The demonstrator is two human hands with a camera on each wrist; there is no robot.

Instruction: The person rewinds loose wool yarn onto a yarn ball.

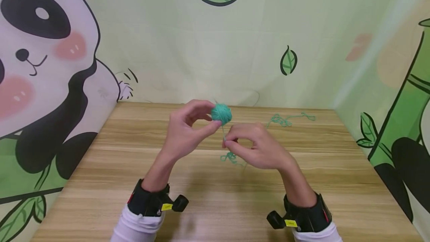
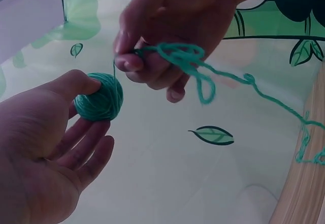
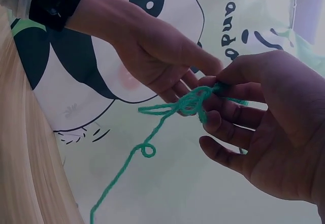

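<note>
A small teal ball of yarn point(image 1: 221, 114) is held up over the table between the thumb and fingers of my left hand point(image 1: 188, 128). My right hand point(image 1: 258, 146), just to its right and slightly lower, pinches the strand between thumb and fingertips. A short taut length of yarn runs from the ball to that pinch. In the left wrist view, a loose looped tangle of yarn point(image 2: 185, 56) hangs from the right fingers, and a single strand trails off toward the table. The right wrist view shows the same tangle point(image 3: 190, 102) close up, with the ball mostly hidden behind the right hand.
Loose teal yarn point(image 1: 282, 120) lies on the wooden table point(image 1: 208, 197) near its back edge, right of the hands. A backdrop point(image 1: 161, 47) printed with pandas and leaves stands behind the table. Each wrist wears a black strap point(image 1: 149, 199) with a small camera.
</note>
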